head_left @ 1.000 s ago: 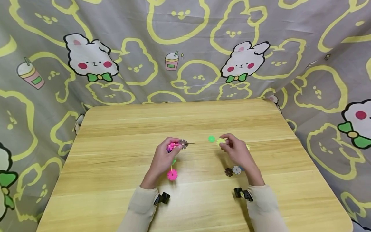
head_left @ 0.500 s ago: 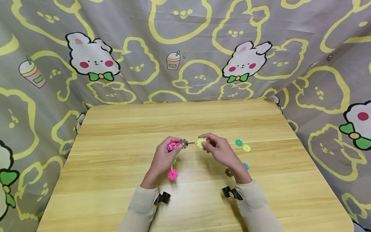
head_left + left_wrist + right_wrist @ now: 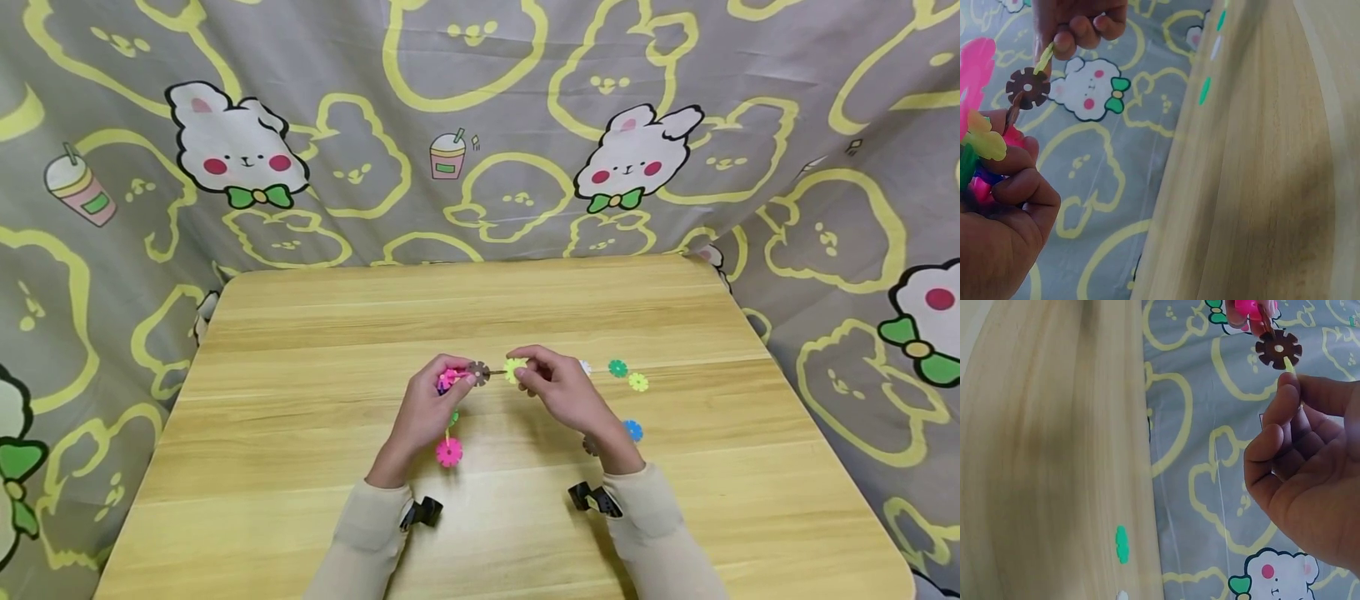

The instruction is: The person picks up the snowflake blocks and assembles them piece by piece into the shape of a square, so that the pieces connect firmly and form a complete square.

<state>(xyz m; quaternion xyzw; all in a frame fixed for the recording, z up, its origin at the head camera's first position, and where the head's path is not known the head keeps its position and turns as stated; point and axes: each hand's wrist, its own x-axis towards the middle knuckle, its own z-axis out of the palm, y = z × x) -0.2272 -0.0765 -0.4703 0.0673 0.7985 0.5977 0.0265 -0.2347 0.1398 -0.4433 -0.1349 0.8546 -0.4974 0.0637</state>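
My left hand (image 3: 427, 406) grips a cluster of joined, notched plastic discs in pink, yellow, green and blue. A pink disc (image 3: 448, 452) hangs at its lower end, below the wrist side of the hand. From the fingertips a brown disc (image 3: 480, 373) sticks out, joined to a second brown disc (image 3: 1036, 95) that faces the left wrist camera. My right hand (image 3: 564, 388) pinches a yellow disc (image 3: 512, 368) between thumb and fingers. Its edge meets the rim of that second brown disc; how deep it sits in a notch I cannot tell.
Loose discs lie on the wooden table (image 3: 315, 333) right of my hands: a green one (image 3: 617, 368), a yellow one (image 3: 638, 382), a blue one (image 3: 634, 430), and a partly hidden white one (image 3: 587, 367). A patterned curtain (image 3: 360, 167) surrounds the table.
My right hand has moved left with the yellow disc, up to the brown disc. My left hand has stayed almost in place. The loose discs at the right have come into fuller view.
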